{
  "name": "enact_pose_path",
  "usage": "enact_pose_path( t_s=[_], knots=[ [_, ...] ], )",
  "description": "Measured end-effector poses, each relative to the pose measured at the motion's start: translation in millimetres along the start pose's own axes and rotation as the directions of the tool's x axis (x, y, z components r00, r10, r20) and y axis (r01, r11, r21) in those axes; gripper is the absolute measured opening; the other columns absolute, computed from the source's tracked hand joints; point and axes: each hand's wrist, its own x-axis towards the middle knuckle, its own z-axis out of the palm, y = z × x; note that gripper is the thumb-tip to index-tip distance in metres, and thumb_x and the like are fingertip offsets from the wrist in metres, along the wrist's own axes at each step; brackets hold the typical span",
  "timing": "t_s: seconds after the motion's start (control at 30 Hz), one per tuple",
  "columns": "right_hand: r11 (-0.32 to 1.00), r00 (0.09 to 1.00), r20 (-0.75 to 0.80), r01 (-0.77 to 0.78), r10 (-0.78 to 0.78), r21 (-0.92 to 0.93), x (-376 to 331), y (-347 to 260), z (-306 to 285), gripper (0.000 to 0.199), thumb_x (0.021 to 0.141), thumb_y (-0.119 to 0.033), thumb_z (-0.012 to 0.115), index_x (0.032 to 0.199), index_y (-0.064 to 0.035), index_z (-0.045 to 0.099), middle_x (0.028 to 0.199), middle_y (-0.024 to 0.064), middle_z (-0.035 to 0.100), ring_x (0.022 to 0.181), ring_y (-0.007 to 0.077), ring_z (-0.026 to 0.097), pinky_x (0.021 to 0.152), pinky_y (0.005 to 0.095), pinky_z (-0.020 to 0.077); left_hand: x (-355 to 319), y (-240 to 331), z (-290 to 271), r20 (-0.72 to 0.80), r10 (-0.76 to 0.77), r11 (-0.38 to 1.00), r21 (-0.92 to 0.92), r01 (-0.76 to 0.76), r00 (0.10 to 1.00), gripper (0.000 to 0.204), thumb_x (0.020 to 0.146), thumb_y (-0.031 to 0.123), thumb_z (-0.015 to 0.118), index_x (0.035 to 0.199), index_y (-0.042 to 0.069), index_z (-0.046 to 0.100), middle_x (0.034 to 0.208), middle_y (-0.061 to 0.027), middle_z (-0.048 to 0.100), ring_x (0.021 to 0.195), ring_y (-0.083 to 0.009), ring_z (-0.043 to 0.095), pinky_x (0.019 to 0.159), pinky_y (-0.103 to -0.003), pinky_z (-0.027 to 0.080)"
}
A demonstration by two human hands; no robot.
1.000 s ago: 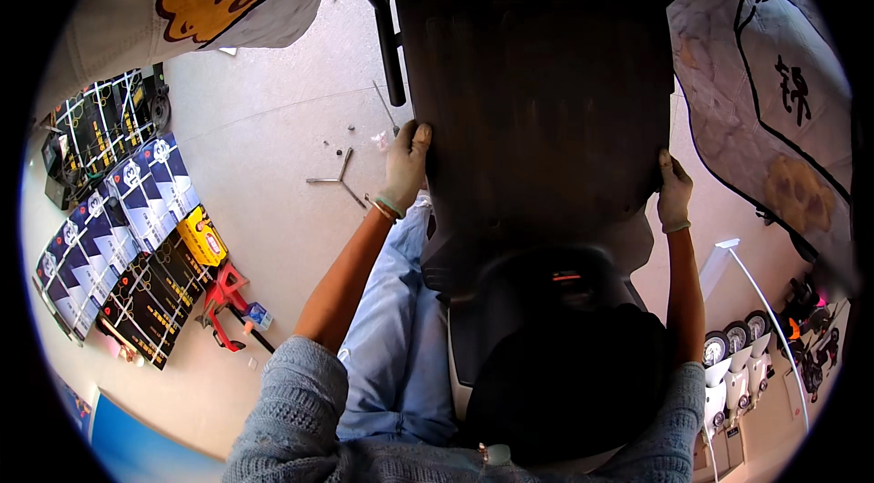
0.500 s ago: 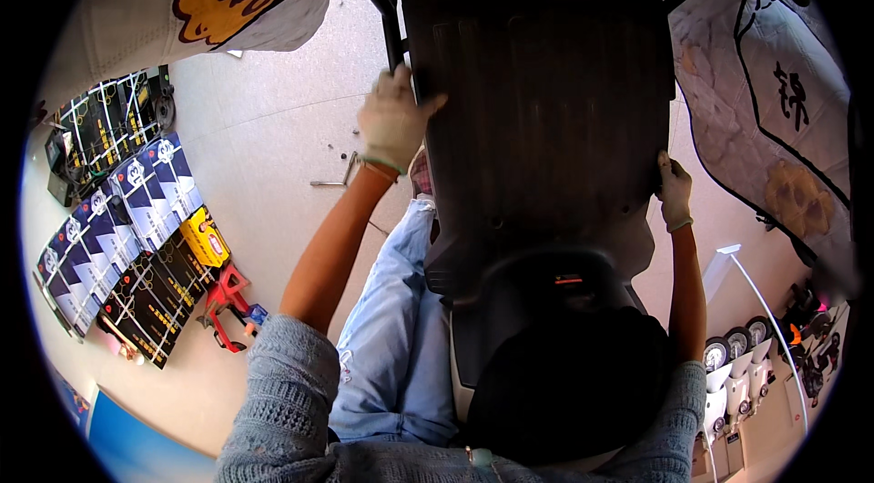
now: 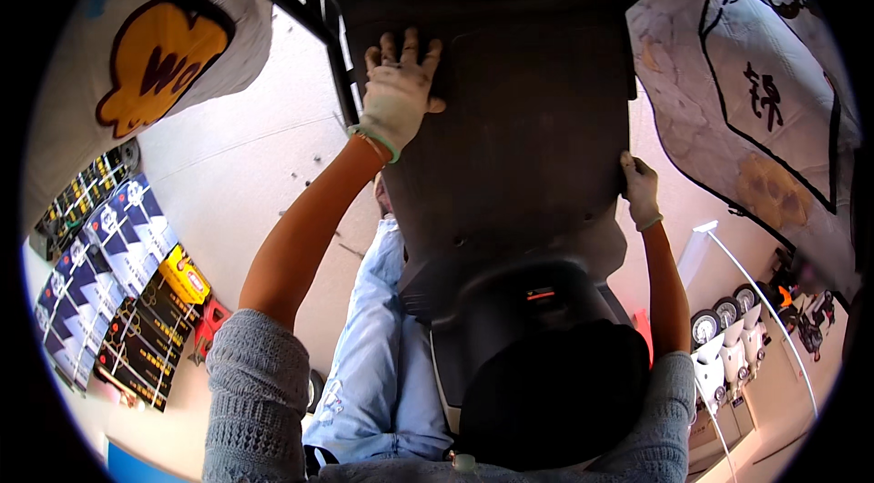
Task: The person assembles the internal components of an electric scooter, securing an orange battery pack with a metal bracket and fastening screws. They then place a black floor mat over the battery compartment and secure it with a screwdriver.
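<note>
A wide, dark plastic footboard panel (image 3: 523,137) lies in the middle, part of a vehicle with a black seat (image 3: 546,392) at its near end. My left hand (image 3: 398,96), in a pale work glove, rests on the panel's far left part with its fingers spread. On the right edge of the panel, my gloved right hand (image 3: 641,190) has its fingers wrapped round the rim; the fingertips under the edge are hidden. Black frame bars (image 3: 319,19) rise beside the panel at the far left.
Printed fabric covers hang at the far left (image 3: 173,64) and the right (image 3: 774,110). Stacked boxes (image 3: 118,228) stand on the left, with a yellow box (image 3: 185,275) and a red stand (image 3: 209,326). Small wheels (image 3: 726,312) and a white curved rod (image 3: 765,287) are at the right.
My left hand has moved from the panel's left edge onto its top, fingers now spread. My right hand keeps its grip at the right edge. The whole view has shifted slightly.
</note>
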Motion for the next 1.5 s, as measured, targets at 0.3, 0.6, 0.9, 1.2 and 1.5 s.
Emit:
enact_pose_path(
  t_s=[0.3,0.6,0.9,1.2,1.5],
  knots=[
    [0.636,0.927,-0.075,0.191,-0.367,-0.747,6.4,-30.5,-22.1,0.046,0.085,-0.045,0.058,0.081,0.0006,0.059,0.055,0.0103,0.051,0.048,0.0227,0.053,0.045,0.0331,0.0435,8.9,6.4,12.1,-0.053,-0.014,1.000,0.026,0.016,0.998,0.081,0.070,0.035,0.071,0.138,0.018,0.032,0.143,-0.0166,0.029,0.128,-0.0408,0.030,0.102,-0.048,0.025],
    [0.212,0.206,-0.118,0.535,-0.971,-0.818,50.5,-189.3,61.1,0.035,0.090,-0.023,0.046,0.110,0.0059,0.051,0.100,0.0215,0.057,0.089,0.0372,0.057,0.075,0.0367,0.0477,8.3,9.5,14.1,-0.056,-0.054,0.992,0.110,0.059,0.997,0.084,0.069,0.038,0.072,0.139,0.019,0.030,0.144,-0.0167,0.027,0.128,-0.0401,0.031,0.101,-0.049,0.026],
    [-0.148,0.102,0.201,0.385,-0.974,-0.911,9.1,-127.9,60.6,0.031,0.090,-0.015,0.046,0.115,0.0044,0.048,0.108,0.0198,0.052,0.100,0.0348,0.049,0.086,0.0388,0.0390,3.8,5.6,-1.7,0.173,-0.176,0.974,0.172,0.146,0.969,0.096,0.065,0.038,0.074,0.142,0.013,0.023,0.145,-0.0194,0.022,0.133,-0.0385,0.022,0.106,-0.044,0.023],
    [0.012,0.186,0.379,0.909,-0.907,-0.416,-44.2,-37.7,109.4,0.044,0.084,-0.022,0.053,0.123,-0.0046,0.046,0.129,0.0142,0.044,0.123,0.0331,0.036,0.106,0.0482,0.0249,6.7,23.5,5.5,0.066,-0.089,0.985,0.155,0.078,0.994,0.091,0.068,0.036,0.073,0.141,0.011,0.024,0.143,-0.0212,0.026,0.129,-0.0403,0.029,0.103,-0.044,0.029],
    [-0.187,-0.159,0.308,0.980,-0.938,-0.063,-135.4,-65.7,128.2,0.042,0.084,-0.017,0.051,0.125,-0.0094,0.047,0.123,0.0099,0.050,0.114,0.0221,0.046,0.101,0.0436,0.0330,-5.3,11.5,-8.4,0.079,-0.117,0.977,0.189,0.101,0.990,0.091,0.069,0.037,0.073,0.141,0.012,0.024,0.144,-0.0204,0.025,0.130,-0.0389,0.029,0.103,-0.040,0.033]
  ],
)
